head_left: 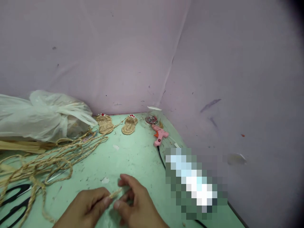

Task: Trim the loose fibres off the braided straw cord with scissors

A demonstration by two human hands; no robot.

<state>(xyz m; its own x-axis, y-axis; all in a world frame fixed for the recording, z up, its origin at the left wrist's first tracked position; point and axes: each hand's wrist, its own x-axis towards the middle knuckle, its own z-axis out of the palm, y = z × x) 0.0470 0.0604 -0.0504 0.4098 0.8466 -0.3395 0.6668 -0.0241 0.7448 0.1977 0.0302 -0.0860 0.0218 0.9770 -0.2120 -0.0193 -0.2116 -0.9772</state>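
Near the front of the green table, my left hand [86, 204] is closed in a pinch on a short pale end of straw cord [115, 193], which sticks out past the thumb and forefinger. Just to its right is my right hand [139, 202], with thumb and forefinger apart on either side of the cord's tip; I see nothing held in it. A long braided straw cord [78, 151] lies in loose loops on the left, and one strand runs down toward my left wrist. Black-handled scissors [18, 186] lie partly under these loops.
Two small woven straw slippers [105, 126] with red and white beads lie at the back. A pink glue gun [161, 135] with a black cable rests near a small dish of beads [151, 119]. A knotted white plastic bag [45, 117] stands back left. A blurred-out patch covers the right edge.
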